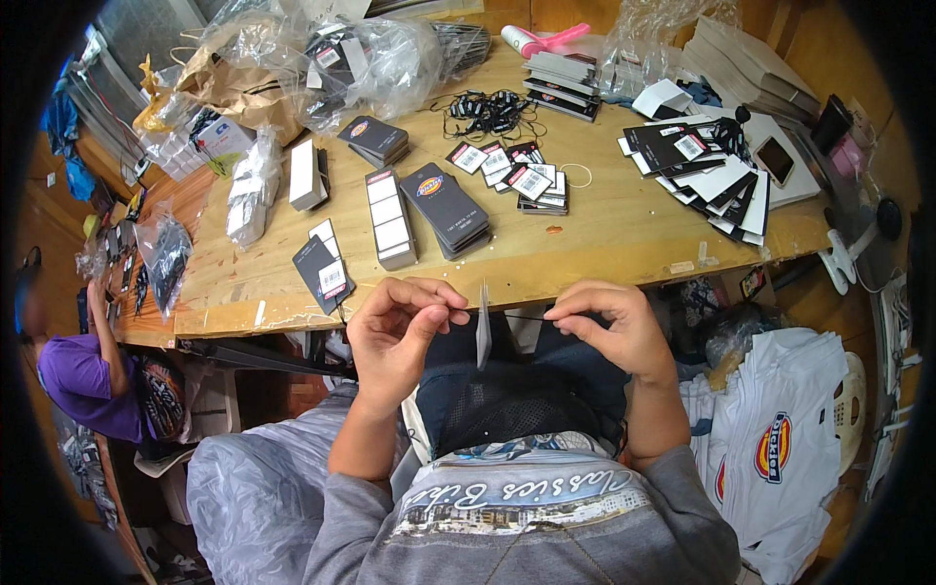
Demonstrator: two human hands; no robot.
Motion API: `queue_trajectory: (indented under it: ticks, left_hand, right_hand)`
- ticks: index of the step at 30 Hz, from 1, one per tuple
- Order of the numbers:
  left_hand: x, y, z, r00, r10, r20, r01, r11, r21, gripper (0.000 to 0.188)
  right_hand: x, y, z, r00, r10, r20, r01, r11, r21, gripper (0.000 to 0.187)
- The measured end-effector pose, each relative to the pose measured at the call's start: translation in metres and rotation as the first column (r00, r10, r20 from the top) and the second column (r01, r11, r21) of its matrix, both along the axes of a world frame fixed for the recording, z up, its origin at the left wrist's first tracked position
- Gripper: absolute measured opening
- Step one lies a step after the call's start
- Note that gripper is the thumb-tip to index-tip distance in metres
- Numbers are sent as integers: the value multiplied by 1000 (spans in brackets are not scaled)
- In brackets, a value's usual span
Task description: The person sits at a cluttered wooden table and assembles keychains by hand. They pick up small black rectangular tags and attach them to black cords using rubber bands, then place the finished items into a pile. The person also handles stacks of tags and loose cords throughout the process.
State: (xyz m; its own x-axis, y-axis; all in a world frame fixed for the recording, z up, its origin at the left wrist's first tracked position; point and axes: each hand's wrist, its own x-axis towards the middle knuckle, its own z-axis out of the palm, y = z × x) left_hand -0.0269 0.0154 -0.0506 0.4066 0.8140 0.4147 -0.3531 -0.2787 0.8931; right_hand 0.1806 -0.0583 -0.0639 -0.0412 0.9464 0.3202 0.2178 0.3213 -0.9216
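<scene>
In front of my chest, a thin card tag [484,331] hangs nearly edge-on between my hands. A black cord [529,317] runs through or beside it; the exact spot is too small to tell. My left hand [392,336] pinches the cord's left part between thumb and fingertips. On the other side my right hand [616,327] pinches its right end. Nearest my left hand, a dark tag with a white barcode label [331,277] lies at the table's front edge. Behind it stand a stack of dark tags [447,207] and a stack of white labelled strips [390,219].
Small barcode tags [531,182], a tangle of black cords [492,115] and a fan of finished-looking tags [702,166] lie on the wooden table [604,219]. Plastic bags [390,68] crowd the back left. White shirts [780,429] are piled at right. A person in purple [88,385] sits at far left.
</scene>
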Motion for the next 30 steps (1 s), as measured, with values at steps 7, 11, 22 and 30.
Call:
queue_trajectory:
  ticks: [7,11,22,30]
  left_hand:
    - [-3,-1,-2,983,-52,175,78,986,-148,6]
    - [1,-3,-7,996,43,72,-32,989,-147,7]
    - [20,-11,-2,962,-185,-203,150,973,-175,14]
    - [25,-14,-5,968,-193,-160,161,968,-191,12]
  right_hand:
    - [-4,1,-7,863,69,-501,-102,994,-38,15]
    - [-1,1,-5,739,101,-666,-200,977,-74,14]
    - [-10,4,-4,865,23,-501,1,999,49,17]
    - [-21,2,6,928,4,-372,42,993,114,18]
